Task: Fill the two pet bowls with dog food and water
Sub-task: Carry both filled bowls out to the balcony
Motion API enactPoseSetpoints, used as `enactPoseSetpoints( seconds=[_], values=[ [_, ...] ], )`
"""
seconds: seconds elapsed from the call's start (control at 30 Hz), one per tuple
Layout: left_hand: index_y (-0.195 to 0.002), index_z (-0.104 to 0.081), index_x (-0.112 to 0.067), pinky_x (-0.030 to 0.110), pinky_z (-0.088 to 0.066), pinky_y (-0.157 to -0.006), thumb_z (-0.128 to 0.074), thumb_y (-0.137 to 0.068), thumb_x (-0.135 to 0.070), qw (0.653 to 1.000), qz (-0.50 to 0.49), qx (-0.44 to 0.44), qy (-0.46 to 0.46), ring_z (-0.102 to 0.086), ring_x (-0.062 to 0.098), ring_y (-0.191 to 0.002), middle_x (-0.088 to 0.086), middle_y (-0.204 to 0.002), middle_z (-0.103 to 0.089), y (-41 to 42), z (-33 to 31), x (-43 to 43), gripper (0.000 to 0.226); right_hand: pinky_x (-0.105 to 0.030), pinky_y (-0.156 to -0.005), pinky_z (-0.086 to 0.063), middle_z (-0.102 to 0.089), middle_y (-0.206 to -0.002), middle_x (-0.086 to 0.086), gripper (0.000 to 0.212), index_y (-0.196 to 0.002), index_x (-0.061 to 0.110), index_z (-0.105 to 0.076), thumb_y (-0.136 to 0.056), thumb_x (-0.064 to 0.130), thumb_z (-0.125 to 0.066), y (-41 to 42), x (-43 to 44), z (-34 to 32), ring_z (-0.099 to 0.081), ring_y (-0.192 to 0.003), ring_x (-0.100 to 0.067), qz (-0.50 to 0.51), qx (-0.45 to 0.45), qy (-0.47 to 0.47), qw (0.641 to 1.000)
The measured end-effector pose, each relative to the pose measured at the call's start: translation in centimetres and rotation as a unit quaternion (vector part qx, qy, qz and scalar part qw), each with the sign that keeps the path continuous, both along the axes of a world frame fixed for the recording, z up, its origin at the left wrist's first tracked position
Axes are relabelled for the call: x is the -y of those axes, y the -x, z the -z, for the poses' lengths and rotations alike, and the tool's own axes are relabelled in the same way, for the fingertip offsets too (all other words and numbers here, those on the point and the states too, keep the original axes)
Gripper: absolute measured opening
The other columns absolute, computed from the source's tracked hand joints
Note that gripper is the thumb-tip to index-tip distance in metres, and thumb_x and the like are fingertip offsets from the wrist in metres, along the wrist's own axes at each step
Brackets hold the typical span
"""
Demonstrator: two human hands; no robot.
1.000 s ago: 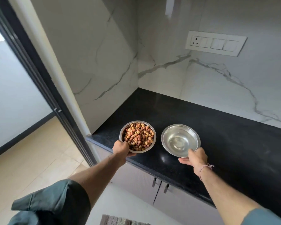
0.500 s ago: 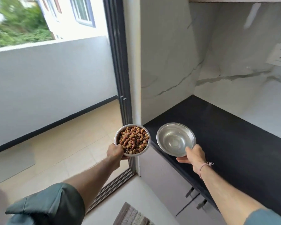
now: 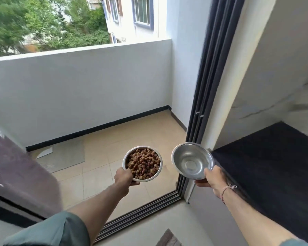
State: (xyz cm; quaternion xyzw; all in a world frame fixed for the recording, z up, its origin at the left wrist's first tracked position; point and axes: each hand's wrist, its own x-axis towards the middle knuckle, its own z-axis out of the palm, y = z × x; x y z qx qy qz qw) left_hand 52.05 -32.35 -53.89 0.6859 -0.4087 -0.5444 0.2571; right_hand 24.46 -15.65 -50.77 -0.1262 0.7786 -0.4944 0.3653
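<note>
- Left hand (image 3: 124, 177) gripped the near rim of the steel food bowl (image 3: 158, 172), thumb over the edge and fingers curled beneath; the bowl was held roughly level in the air.
- Dog food (image 3: 143, 164), brown kibble, filled this bowl close to its rim.
- Right hand (image 3: 212, 181) pinched the near rim of the second steel bowl (image 3: 181, 155), thumb on the inner edge and fingers under it; this bowl was tilted, its mouth turned towards the left. Whether it held water could not be told.
- The two bowls were carried side by side, apart and not touching, above the sliding-door track (image 3: 140, 212) and the tiled balcony floor (image 3: 132, 135).
- The black counter (image 3: 274, 166) lay to the right, beside the second bowl.
- A grey mat (image 3: 66, 155) lay on the balcony floor near the white parapet wall (image 3: 78, 86).
- A thread bracelet (image 3: 228, 188) circled the right wrist.
</note>
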Motion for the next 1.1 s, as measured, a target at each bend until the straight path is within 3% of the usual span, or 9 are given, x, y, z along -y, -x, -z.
enactPoseSetpoints(
  seconds=[0.1, 0.23, 0.37, 0.63, 0.8, 0.97, 1.1],
  values=[
    [-0.118, -0.057, 0.003, 0.035, -0.058, -0.042, -0.039, -0.096, 0.001, 1.000, -0.014, -0.005, -0.003, -0.070, 0.036, -0.050, 0.025, -0.107, -0.064, -3.3, 0.4, 2.6, 0.028, -0.051, -0.058, -0.063, -0.070, -0.097, -0.033, 0.035, -0.126, -0.003, -0.054, -0.092, -0.004, -0.044, -2.0, 3.9, 0.8, -0.075, -0.063, -0.043, -0.004, 0.010, 0.002, 1.000],
    [-0.118, -0.055, 0.001, 0.037, -0.060, -0.044, -0.039, -0.095, 0.003, 0.999, -0.047, -0.016, -0.013, -0.072, 0.039, -0.056, 0.026, -0.113, -0.064, -6.7, 0.9, 6.2, 0.028, -0.041, -0.047, -0.061, -0.069, -0.100, -0.034, 0.029, -0.123, -0.003, -0.052, -0.095, -0.004, -0.044, -4.7, 9.2, 0.8, -0.073, -0.057, -0.042, -0.007, 0.011, 0.003, 1.000],
    [-0.118, -0.055, 0.000, 0.036, -0.059, -0.043, -0.038, -0.095, 0.004, 0.996, -0.082, -0.033, -0.018, -0.072, 0.040, -0.058, 0.025, -0.113, -0.063, -8.7, 1.3, 10.7, 0.029, -0.043, -0.045, -0.061, -0.067, -0.103, -0.035, 0.029, -0.123, -0.004, -0.052, -0.095, -0.005, -0.045, -6.1, 15.4, 1.4, -0.073, -0.058, -0.045, -0.025, 0.016, 0.000, 1.000],
    [-0.123, -0.053, 0.000, 0.035, -0.059, -0.042, -0.037, -0.095, 0.004, 0.988, -0.143, -0.049, -0.017, -0.072, 0.040, -0.053, 0.026, -0.115, -0.064, -9.9, 2.2, 23.0, 0.033, -0.044, -0.051, -0.062, -0.064, -0.117, -0.028, 0.037, -0.127, -0.001, -0.056, -0.091, -0.004, -0.046, -6.5, 30.1, 3.2, -0.074, -0.061, -0.044, -0.097, 0.028, 0.002, 0.995],
    [-0.127, -0.052, 0.000, 0.036, -0.059, -0.042, -0.038, -0.097, 0.002, 0.982, -0.182, -0.058, -0.015, -0.072, 0.040, -0.052, 0.025, -0.120, -0.062, -9.8, 2.2, 31.0, 0.034, -0.056, -0.061, -0.063, -0.067, -0.109, -0.026, 0.040, -0.123, 0.003, -0.058, -0.088, -0.007, -0.042, -6.3, 39.4, 3.4, -0.074, -0.063, -0.046, -0.140, 0.032, 0.012, 0.990],
    [-0.121, -0.050, -0.002, 0.036, -0.059, -0.042, -0.034, -0.097, 0.004, 0.978, -0.201, -0.061, -0.016, -0.072, 0.044, -0.064, 0.025, -0.119, -0.061, -9.4, 1.7, 38.3, 0.029, -0.046, -0.054, -0.063, -0.066, -0.111, -0.026, 0.041, -0.127, 0.003, -0.056, -0.091, -0.006, -0.041, -5.7, 48.1, 4.2, -0.074, -0.063, -0.044, -0.162, 0.034, 0.003, 0.986],
    [-0.124, -0.050, -0.001, 0.037, -0.060, -0.045, -0.035, -0.098, 0.004, 0.977, -0.205, -0.057, -0.023, -0.074, 0.045, -0.070, 0.024, -0.118, -0.062, -8.9, 1.9, 44.8, 0.031, -0.047, -0.055, -0.063, -0.069, -0.105, -0.028, 0.038, -0.121, 0.002, -0.060, -0.090, -0.008, -0.040, -5.4, 54.9, 5.1, -0.074, -0.062, -0.044, -0.177, 0.036, -0.002, 0.984]
  ],
)
